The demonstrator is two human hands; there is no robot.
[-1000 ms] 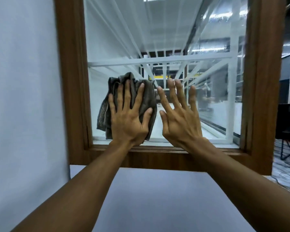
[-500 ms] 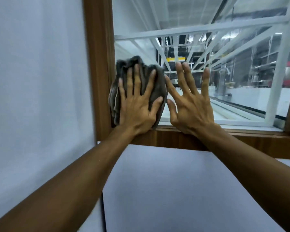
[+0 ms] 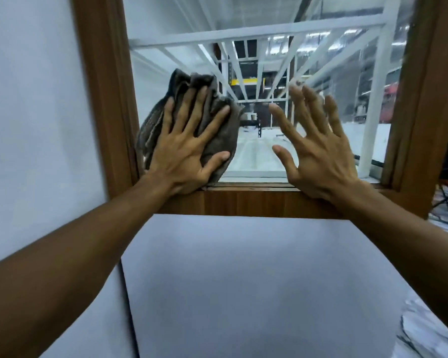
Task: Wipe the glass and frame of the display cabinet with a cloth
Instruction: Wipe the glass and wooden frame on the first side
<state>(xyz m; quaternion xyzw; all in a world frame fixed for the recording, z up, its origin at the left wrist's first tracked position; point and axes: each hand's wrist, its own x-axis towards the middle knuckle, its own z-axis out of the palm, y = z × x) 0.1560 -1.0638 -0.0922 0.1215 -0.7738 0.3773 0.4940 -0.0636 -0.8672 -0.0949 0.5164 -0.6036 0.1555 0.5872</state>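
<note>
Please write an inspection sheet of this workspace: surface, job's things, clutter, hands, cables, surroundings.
Surface: glass pane in a brown wooden frame; reflections of white bars show in it.
Job's things: grey-brown cloth, bunched, lying on the glass at the lower left corner, beside the frame's left post.
Clutter: nothing seen.
Hands: left hand flat on the cloth, fingers spread; right hand open, bare, at the glass, holding nothing.
Cables: nothing seen.
Surroundings: white panels left of and below the frame; dark objects at the far right, too unclear to name.
</note>
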